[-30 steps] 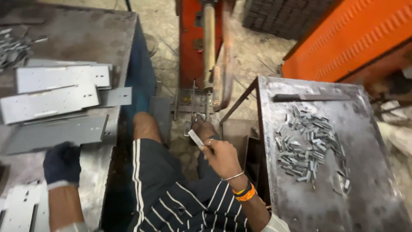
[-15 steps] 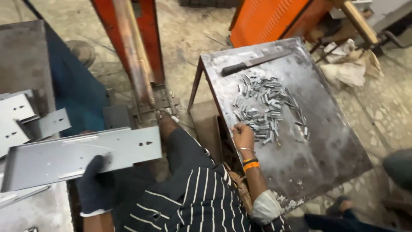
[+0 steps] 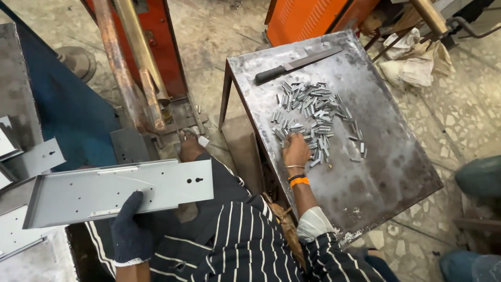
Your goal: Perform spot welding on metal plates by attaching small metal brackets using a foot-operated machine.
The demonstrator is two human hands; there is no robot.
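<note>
Dark-blue glove (image 3: 128, 230), grey metal panel (image 3: 120, 192), orange wristband (image 3: 299, 181), black white-striped shirt (image 3: 235, 240).

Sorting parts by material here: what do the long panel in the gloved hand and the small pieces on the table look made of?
Long panel: looks like thin sheet metal, matte grey, with folded edges and punched holes. Small pieces: likely bright bare metal, shiny and glinting.

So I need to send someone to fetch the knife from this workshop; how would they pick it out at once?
Find the grey steel table beside the orange machine. A heap of small metal clips lies on it, where the bare right hand rests. At the far edge beyond the heap lies the knife: one long piece with a black handle, unlike the short shiny clips.
</note>
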